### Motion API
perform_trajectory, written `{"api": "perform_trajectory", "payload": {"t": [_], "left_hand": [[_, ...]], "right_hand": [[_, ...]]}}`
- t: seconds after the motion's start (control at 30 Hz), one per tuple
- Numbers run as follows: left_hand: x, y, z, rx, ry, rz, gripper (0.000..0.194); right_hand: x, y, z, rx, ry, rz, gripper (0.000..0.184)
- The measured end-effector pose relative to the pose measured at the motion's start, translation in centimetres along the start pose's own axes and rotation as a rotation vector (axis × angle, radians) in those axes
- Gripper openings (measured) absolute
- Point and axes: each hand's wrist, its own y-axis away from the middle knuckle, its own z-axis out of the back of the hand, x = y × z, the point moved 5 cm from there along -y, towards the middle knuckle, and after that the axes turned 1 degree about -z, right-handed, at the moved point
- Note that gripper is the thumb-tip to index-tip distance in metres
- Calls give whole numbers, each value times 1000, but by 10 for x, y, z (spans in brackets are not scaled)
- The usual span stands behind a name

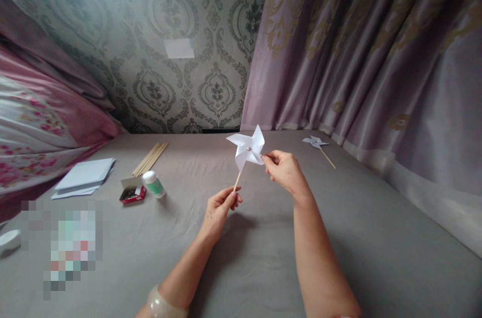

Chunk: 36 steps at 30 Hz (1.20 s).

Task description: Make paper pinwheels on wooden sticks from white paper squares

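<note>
A white paper pinwheel (244,153) on a thin wooden stick is held up in front of me, above the grey sheet. Its stick is pinched between the thumb and fingers of my left hand (223,207). With thumb and forefinger, my right hand (282,170) grips the tip of the pinwheel's right-hand blade. A small metal pin head shows at the middle where the blades meet. The lower end of the stick is hidden in my left hand.
To the left lie stacked white paper (85,175), several wooden sticks (151,158), a small red box (132,192) with its lid up and a white-and-green bottle (154,185). Another pinwheel (317,143) lies at the back right. Curtains (361,47) hang along the right side.
</note>
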Motion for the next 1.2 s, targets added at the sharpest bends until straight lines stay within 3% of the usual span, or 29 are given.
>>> {"api": "perform_trajectory", "payload": {"t": [0.17,0.27,0.53,0.7,0.77,0.87,0.93,1.0,1.13,1.2], "left_hand": [[1,-2,0,3,-2,-12,41],[2,-2,-1,25,2,-15,41],[-1,2,-3,34,-45,-4,38],[0,1,-3,24,-41,-2,39],[0,1,-3,14,-33,1,39],[2,0,-3,6,-17,10,41],[3,0,-2,1,-6,19,40],[3,0,-2,0,0,23,40],[2,0,-1,1,-13,39,41],[3,0,-1,-9,-20,44,42]], "right_hand": [[-1,1,-7,203,-277,-111,24],[4,4,-10,253,-338,-129,26],[12,11,-46,401,-208,-44,30],[20,19,-45,474,-92,61,35],[24,17,-32,372,-125,81,36],[26,13,-4,4,-76,107,32],[25,14,6,-135,74,96,32],[23,16,3,-43,211,80,28],[20,26,-21,461,206,114,26],[18,24,-22,504,108,114,28]]}}
